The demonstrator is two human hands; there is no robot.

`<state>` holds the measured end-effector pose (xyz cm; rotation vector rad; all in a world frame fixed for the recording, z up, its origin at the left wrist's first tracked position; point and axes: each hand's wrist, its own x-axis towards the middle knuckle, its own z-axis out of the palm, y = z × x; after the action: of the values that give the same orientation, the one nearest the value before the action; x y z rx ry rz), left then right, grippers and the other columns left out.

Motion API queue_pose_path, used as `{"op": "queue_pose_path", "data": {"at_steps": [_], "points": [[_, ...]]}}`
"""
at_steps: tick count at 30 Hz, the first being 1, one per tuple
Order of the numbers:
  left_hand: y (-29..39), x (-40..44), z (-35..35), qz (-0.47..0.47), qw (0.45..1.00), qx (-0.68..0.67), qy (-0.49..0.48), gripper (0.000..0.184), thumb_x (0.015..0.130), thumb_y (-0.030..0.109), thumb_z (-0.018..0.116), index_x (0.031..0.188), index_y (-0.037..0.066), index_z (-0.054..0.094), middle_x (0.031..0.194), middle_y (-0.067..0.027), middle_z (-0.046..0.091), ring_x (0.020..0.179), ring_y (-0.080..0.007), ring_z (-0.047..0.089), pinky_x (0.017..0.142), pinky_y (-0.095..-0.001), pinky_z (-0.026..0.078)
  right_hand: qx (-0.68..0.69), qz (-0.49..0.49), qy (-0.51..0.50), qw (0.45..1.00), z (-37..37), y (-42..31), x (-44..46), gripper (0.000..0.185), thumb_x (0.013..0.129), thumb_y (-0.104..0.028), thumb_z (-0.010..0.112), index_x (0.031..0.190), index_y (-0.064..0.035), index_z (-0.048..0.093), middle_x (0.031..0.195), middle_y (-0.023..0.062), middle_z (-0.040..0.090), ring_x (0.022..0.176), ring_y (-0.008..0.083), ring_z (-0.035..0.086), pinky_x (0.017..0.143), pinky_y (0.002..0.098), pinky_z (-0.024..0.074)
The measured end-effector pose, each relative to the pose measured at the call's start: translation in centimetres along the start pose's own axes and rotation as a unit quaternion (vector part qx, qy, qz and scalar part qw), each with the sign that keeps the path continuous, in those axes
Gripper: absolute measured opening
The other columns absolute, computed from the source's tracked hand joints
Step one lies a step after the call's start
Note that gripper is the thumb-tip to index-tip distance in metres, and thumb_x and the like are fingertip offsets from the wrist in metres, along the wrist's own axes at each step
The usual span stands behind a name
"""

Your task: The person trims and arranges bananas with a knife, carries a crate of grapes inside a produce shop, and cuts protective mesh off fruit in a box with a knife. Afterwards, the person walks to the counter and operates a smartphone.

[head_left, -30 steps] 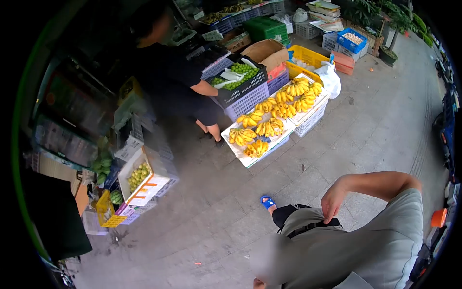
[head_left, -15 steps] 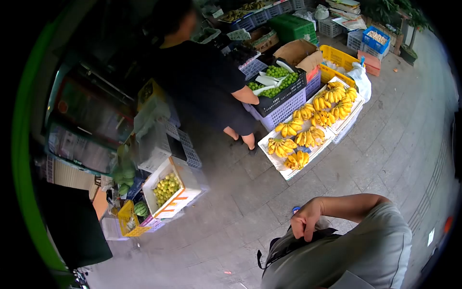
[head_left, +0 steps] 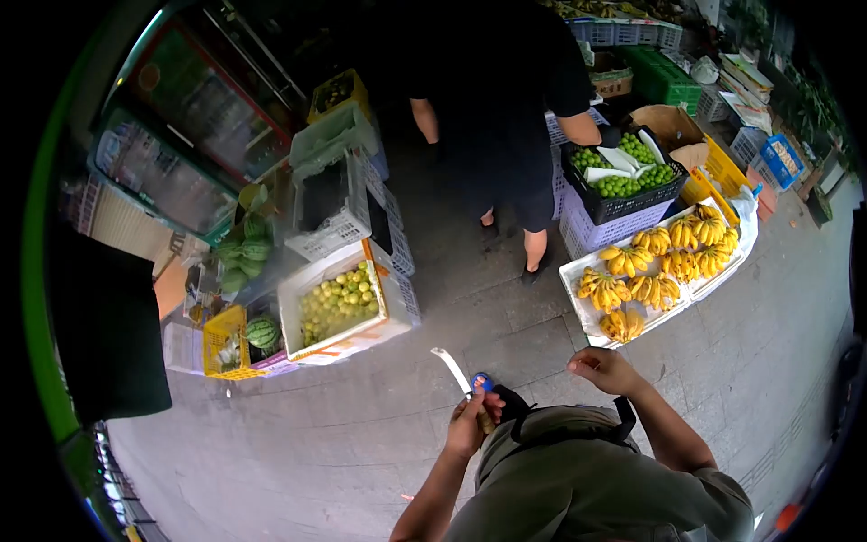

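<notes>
My left hand (head_left: 468, 426) is closed around the handle of a knife (head_left: 451, 369). The knife's pale, curved blade points up and away from my body, toward the pavement ahead. My right hand (head_left: 603, 369) is raised in front of my body with its fingers curled in, and no object shows in it. It is nearest to the white foam tray (head_left: 591, 327) of yellow bananas (head_left: 629, 291), but apart from it. A blue shoe (head_left: 484, 381) shows just beyond my left hand.
A person in dark clothes (head_left: 492, 117) stands ahead, one arm reaching to a black crate (head_left: 623, 210) of green fruit. On the left are a foam box (head_left: 392, 303) of yellow-green fruit, a watermelon (head_left: 263, 332), a yellow basket (head_left: 215, 343) and a glass-door cooler (head_left: 163, 163).
My left hand has come into view with the knife. My right hand has lifted away from the strap at my waist. The view has turned left, and the other person now faces more away.
</notes>
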<state>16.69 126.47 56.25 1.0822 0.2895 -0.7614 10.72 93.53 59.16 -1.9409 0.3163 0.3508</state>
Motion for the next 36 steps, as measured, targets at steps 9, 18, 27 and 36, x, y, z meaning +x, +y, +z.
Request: {"op": "queue_pose_path", "data": {"at_steps": [9, 18, 27, 36], "points": [[13.6, 9.4, -4.3, 0.112, 0.950, 0.262, -0.129, 0.075, 0.109, 0.059, 0.039, 0.152, -0.002, 0.045, 0.098, -0.0100, 0.070, 0.098, -0.0153, 0.061, 0.093, -0.0334, 0.048, -0.018, -0.077, -0.003, 0.997, 8.2, -14.6, 11.3, 0.033, 0.094, -0.024, 0.078, 0.117, -0.0013, 0.071, 0.101, 0.0110, 0.076, 0.090, 0.0173, 0.073, 0.081, 0.0314, 0.0574], [18.0, 17.4, -5.5, 0.189, 0.919, 0.309, -0.155, 0.060, 0.111, 0.044, 0.047, 0.155, 0.003, 0.043, 0.138, -0.0155, 0.058, 0.113, -0.0203, 0.062, 0.100, -0.0347, 0.048, -0.049, -0.069, -0.146, 0.986, 11.1, -19.1, 22.8, 0.035, 0.091, -0.027, 0.081, 0.111, -0.0005, 0.070, 0.097, 0.0114, 0.076, 0.092, 0.0171, 0.073, 0.082, 0.0328, 0.0565], [30.7, 24.1, -7.4, 0.152, 0.941, 0.300, -0.047, 0.047, 0.105, 0.031, 0.062, 0.143, 0.003, 0.055, 0.138, -0.0144, 0.060, 0.128, -0.0250, 0.059, 0.109, -0.0379, 0.047, -0.009, -0.135, -0.225, 0.965, 9.3, -24.1, 41.0, 0.034, 0.090, -0.027, 0.079, 0.114, -0.0032, 0.072, 0.094, 0.0117, 0.075, 0.088, 0.0172, 0.072, 0.080, 0.0332, 0.0551], [40.2, 31.1, -4.8, 0.105, 0.981, 0.159, 0.020, 0.027, 0.107, 0.024, 0.059, 0.122, 0.006, 0.072, 0.143, -0.0136, 0.061, 0.134, -0.0189, 0.055, 0.104, -0.0330, 0.049, -0.130, -0.352, -0.160, 0.913, -0.3, -35.5, 51.3, 0.048, 0.078, -0.029, 0.090, 0.119, -0.0093, 0.074, 0.101, 0.0070, 0.066, 0.085, 0.0200, 0.065, 0.075, 0.0326, 0.0518]]}}
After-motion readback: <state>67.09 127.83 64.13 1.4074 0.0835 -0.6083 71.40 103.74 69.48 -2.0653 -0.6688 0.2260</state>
